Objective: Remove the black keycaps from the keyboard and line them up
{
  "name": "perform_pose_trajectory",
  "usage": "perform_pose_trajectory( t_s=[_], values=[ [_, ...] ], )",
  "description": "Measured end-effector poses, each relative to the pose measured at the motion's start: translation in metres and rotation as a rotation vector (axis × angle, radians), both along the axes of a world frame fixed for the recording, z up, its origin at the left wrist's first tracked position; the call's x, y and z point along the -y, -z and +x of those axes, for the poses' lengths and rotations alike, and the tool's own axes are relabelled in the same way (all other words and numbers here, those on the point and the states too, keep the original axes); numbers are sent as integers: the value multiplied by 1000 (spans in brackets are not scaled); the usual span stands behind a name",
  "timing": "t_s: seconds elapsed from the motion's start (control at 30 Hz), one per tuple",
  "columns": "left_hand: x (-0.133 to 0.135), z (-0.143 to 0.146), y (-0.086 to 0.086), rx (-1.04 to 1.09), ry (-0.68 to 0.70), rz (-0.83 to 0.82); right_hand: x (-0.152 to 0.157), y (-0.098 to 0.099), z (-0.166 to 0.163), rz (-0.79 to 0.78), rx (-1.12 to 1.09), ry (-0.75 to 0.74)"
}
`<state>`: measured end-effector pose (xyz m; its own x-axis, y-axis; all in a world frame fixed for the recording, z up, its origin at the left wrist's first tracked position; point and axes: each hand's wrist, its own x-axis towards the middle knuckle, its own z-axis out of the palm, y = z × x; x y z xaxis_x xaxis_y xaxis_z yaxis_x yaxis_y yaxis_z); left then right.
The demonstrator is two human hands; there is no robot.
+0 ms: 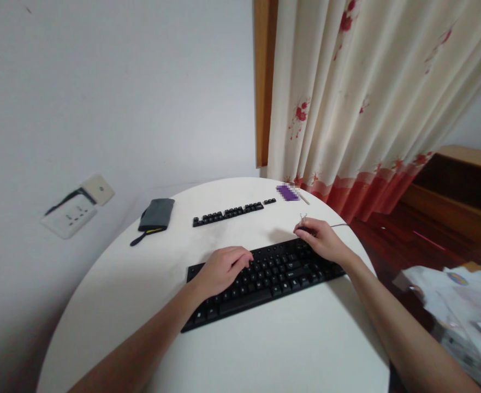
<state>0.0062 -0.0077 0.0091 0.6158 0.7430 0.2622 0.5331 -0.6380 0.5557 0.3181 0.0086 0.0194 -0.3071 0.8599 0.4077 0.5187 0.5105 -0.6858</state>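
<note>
A black keyboard (pixel 260 297) lies slightly slanted on the white round table (pixel 306 344), and its top row shows bare spots without keycaps. My left hand (pixel 224 267) is closed over the keyboard's back left part, thumb on the key side and fingers curled at the rear edge; the fingertips are partly hidden. Over the back right part, my right hand (pixel 320 237) pinches a small wire keycap puller (pixel 303 217), its thin prongs pointing up. Something dark shows between these fingers, too small to tell. Behind the keyboard, loose black keycaps (pixel 227 213) stand lined up in a row.
A grey pouch (pixel 157 214) with a dark strap lies at the back left. Near the back right edge are a blurred purple item (pixel 288 192) and a pale stick (pixel 304 198). A cable (pixel 338 224) runs off rightward. Curtains (pixel 346 109) hang behind; papers (pixel 461 305) lie lower right.
</note>
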Motion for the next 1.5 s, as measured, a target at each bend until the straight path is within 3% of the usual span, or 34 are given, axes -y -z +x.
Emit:
perform_pose_trajectory(
  t_s=[0.57,1.03,1.1,1.23,1.3,1.5],
  values=[
    [-3,-2,3,-14,3,14,-2,7,1,-175,-15,-130],
    [-2,-1,4,-6,21,14,-11,24,-11,-111,4,153],
    [-3,-1,4,-8,18,14,-10,21,-8,-110,-1,110],
    [-2,-1,3,-14,17,13,-3,8,3,-128,39,-118],
    [-2,-1,2,-17,18,14,0,3,7,-125,68,-148],
    [-1,-1,2,-18,16,25,-6,15,-1,-102,127,178]
  ],
)
